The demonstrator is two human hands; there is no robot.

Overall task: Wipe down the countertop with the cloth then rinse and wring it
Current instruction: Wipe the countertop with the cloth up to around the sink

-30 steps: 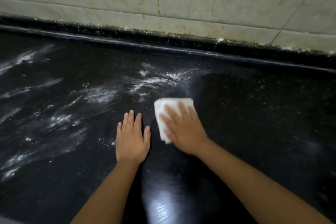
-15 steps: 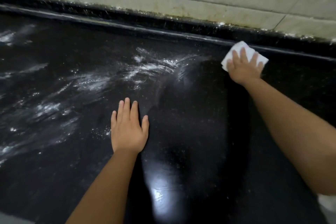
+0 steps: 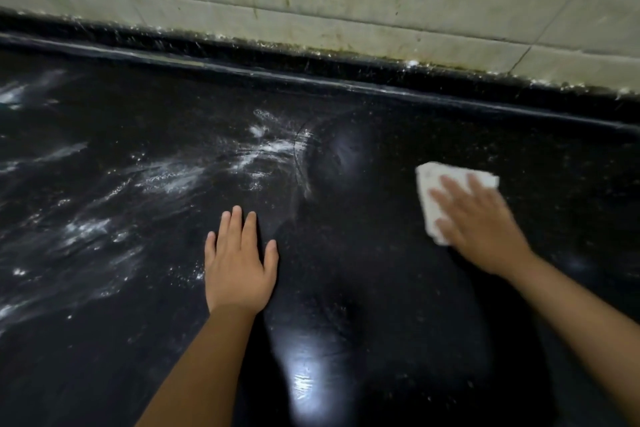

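R hand pressed flat on cloth, counter right side; L hand flat, holding nothing. Risk: white powder at left gets smeared, not lifted, w/ loaded cloth.

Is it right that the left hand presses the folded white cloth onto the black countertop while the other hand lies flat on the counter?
Not quite: the head view shows the right hand pressing the folded white cloth onto the black countertop. The left hand is the one lying flat.
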